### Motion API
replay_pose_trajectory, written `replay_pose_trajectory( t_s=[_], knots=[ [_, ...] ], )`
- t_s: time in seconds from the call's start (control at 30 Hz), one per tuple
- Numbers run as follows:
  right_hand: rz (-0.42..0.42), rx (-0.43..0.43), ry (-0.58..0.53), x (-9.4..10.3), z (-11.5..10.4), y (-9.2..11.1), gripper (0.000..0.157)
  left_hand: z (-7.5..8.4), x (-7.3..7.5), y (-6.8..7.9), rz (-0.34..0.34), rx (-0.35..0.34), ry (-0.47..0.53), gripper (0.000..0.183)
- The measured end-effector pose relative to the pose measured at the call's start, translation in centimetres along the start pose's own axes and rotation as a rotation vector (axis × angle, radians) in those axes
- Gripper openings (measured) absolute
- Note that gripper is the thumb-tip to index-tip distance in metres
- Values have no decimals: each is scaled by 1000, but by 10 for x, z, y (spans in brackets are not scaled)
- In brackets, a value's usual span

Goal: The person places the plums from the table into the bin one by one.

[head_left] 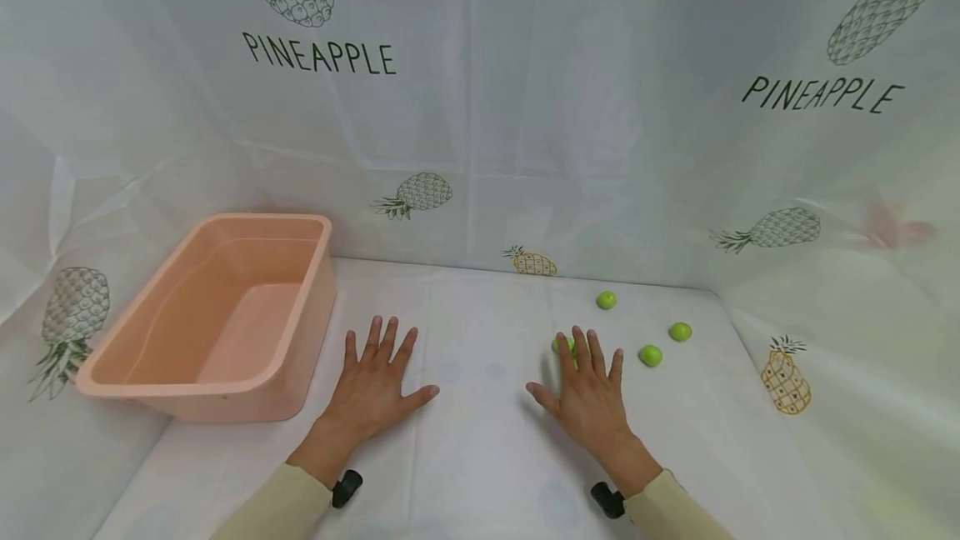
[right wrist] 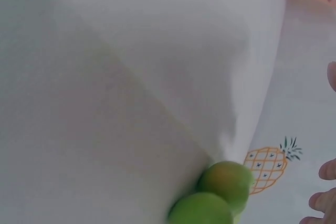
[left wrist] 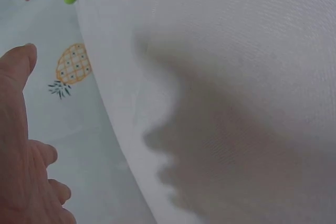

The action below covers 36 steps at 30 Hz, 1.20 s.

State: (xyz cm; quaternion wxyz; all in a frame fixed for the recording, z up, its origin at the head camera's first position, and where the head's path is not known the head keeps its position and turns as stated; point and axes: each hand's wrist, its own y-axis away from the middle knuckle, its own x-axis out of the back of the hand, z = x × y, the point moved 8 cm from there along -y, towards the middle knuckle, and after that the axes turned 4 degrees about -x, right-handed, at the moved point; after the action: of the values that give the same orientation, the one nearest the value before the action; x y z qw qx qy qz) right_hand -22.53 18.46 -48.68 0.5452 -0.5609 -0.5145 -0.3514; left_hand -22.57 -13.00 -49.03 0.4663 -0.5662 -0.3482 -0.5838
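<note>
My left hand [head_left: 369, 395] is held palm down over the white cloth with its fingers spread, holding nothing; its shadow falls on the cloth in the left wrist view. To the right, my right hand [head_left: 591, 403] has the same spread pose and also holds nothing. Several small round green fruits lie around it: one fruit [head_left: 563, 345] is partly hidden behind its fingers, another fruit [head_left: 650, 355] sits just right of them. Farther off are a back fruit [head_left: 606, 300] and a right-hand fruit [head_left: 680, 332]. The right wrist view shows one green fruit [right wrist: 226, 184] with an orange-brown patch.
A pink plastic tub [head_left: 300, 307] stands at the left, beyond my left hand, its inside visible with nothing in it. White cloth [head_left: 472, 457] covers the table. A pineapple-printed sheet [head_left: 555, 123] rises behind and at both sides.
</note>
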Motion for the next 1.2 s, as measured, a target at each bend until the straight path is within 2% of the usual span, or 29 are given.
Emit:
replay_pose_trajectory(
  t_s=[0.13,0.23,0.33,0.43,0.53,0.57,0.6,0.67,0.73,0.8,0.9,0.97,1.03,1.13,1.2],
  knots=[
    [27,33,-23,7,-13,-4,94,3,10,1,8,-29,-11,98],
    [29,59,-28,12,-27,-9,93,7,28,3,30,-68,-17,94],
    [38,95,-22,18,-44,-13,91,11,57,8,67,-108,0,87],
    [50,141,-22,26,-67,-17,90,3,93,19,110,-122,-3,83],
    [50,191,-12,30,-94,-22,88,-26,133,33,207,-127,-53,78],
    [48,214,-10,31,-105,-24,87,-41,146,38,263,-133,-74,76],
    [42,238,-5,31,-116,-26,86,-60,157,43,287,-108,-82,74],
    [30,291,6,29,-140,-28,85,-104,170,52,294,-41,-75,73],
    [27,352,15,28,-164,-28,84,-152,172,61,234,56,-51,73],
    [27,411,35,26,-186,-26,83,-197,165,71,144,162,-41,74],
    [27,490,77,21,-215,-20,82,-243,150,85,82,206,-45,70],
    [12,527,119,18,-230,-16,82,-262,138,91,64,204,-2,68],
    [-9,549,158,14,-242,-13,82,-274,129,94,47,189,66,68],
    [-30,564,196,10,-254,-11,82,-284,123,97,19,188,148,71],
    [-26,567,198,9,-258,-12,82,-284,124,96,18,189,153,72]
  ],
)
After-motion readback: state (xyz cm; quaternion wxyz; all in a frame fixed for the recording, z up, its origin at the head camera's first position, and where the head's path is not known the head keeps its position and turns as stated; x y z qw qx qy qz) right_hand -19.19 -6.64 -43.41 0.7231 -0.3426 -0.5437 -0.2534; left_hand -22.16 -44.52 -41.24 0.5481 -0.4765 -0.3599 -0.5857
